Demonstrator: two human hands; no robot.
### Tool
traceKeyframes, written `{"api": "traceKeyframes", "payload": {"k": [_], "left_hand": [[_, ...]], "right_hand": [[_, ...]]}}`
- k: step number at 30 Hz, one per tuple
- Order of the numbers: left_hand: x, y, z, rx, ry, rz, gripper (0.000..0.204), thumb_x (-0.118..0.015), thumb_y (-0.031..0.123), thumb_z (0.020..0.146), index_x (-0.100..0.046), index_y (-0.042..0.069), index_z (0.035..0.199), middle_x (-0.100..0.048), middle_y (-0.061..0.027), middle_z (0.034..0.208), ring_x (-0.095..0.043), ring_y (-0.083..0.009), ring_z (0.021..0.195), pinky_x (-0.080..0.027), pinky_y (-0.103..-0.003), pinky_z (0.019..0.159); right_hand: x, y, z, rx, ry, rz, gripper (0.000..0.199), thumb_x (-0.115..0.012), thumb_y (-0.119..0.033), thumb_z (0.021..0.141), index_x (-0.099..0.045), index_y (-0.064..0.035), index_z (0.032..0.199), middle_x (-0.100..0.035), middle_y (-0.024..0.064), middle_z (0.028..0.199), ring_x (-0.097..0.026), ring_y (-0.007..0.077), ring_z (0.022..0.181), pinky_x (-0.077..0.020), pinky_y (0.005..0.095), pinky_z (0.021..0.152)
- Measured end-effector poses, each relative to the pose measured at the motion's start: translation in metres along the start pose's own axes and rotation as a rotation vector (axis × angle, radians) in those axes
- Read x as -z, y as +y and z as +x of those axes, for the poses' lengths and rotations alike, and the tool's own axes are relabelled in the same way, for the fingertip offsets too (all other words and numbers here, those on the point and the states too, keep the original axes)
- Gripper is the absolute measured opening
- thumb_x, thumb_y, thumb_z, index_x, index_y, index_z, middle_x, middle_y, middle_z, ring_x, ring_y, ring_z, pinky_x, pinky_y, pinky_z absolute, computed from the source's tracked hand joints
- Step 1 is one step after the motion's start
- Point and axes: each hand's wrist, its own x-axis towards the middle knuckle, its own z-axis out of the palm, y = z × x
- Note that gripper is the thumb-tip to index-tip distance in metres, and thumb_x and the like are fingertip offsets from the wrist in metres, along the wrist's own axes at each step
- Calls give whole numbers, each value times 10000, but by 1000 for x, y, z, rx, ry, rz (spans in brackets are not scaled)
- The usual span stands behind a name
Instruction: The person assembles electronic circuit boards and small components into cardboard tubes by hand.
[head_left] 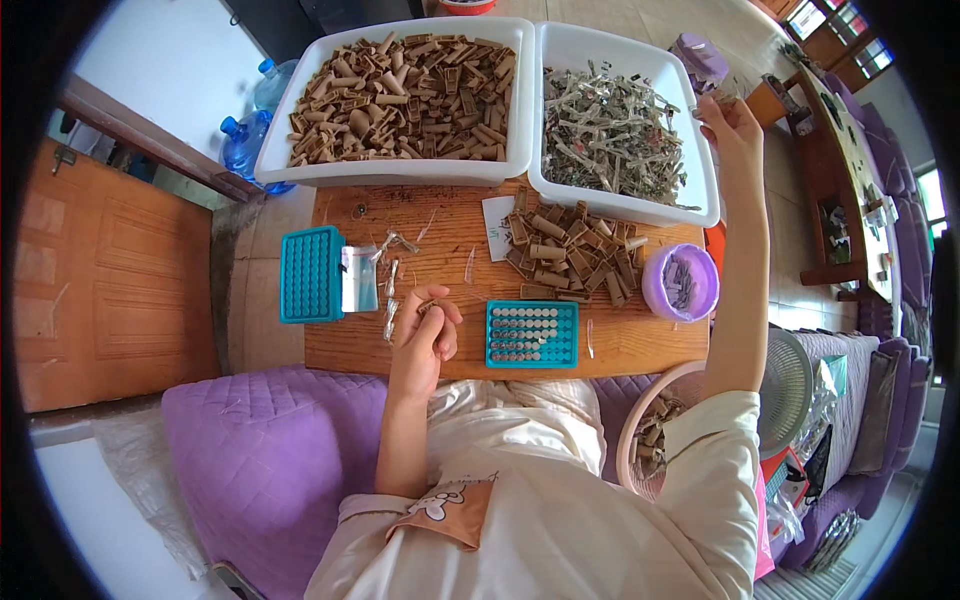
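Observation:
My left hand is closed, fingers curled and thumb pressed in, above the near edge of the wooden table; a small brownish bit shows at its fingertips, too small to name. My right hand is raised at the right rim of a white bin of thin silvery metal pieces. Its fingers are pinched on something I cannot make out. Right of my left hand lies a turquoise tray with rows of round pale and silvery pieces. Beyond that tray is a pile of brown curved pieces.
A larger white bin of brown curved pieces stands at the far left. A purple tub of small grey pieces sits at the table's right edge. At the left lie another turquoise tray and some shiny metal pieces. A basket stands lower right.

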Motion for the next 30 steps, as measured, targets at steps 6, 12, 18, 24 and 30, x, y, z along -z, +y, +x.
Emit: {"api": "traceKeyframes", "payload": {"k": [6, 12, 18, 24, 30], "left_hand": [[-23, -4, -4, -8, -258, -21, 325, -509, 261, 807, -406, 65, 1044, -471, -23, 690, -279, -17, 418, -222, -154, 377], [-74, -8, -17, -130, -269, 85, 474, -557, 318, 774, -380, 46, 1119, -517, -32, 744, -486, -74, 611, -380, -191, 583], [-62, 9, -28, -96, -343, 229, 275, -547, 231, 795, -492, 18, 960, -537, -30, 759, -505, -59, 704, -387, -179, 629], [-48, 13, -21, 77, -339, -158, 212, -493, 222, 822, -496, 28, 906, -552, -53, 759, -330, -6, 449, -249, -142, 398], [-50, 14, -25, 171, -386, -237, 261, -544, 248, 788, -473, 28, 909, -552, -84, 687, -258, -3, 394, -222, -134, 371]], "right_hand": [[-29, -34, -66, -111, -83, 287, 183, -552, -163, 778, -536, -20, 891, -557, 19, 763, -500, 62, 719, -383, 172, 646], [-46, -59, -152, -306, -395, 286, 275, -559, -57, 753, -463, 12, 1001, -569, 70, 775, -536, 101, 765, -426, 208, 667], [-51, -54, -211, -402, -503, 372, 297, -549, 6, 748, -427, 9, 1018, -541, 55, 757, -520, 97, 726, -421, 216, 677], [-37, -29, -233, -232, -641, 845, 258, -525, -140, 796, -469, 3, 1002, -521, 65, 718, -491, 128, 654, -396, 260, 577], [-36, -46, -217, 366, -1184, 635, 425, -566, -47, 723, -445, -4, 1128, -514, 90, 686, -485, 205, 559, -391, 307, 526]]}}
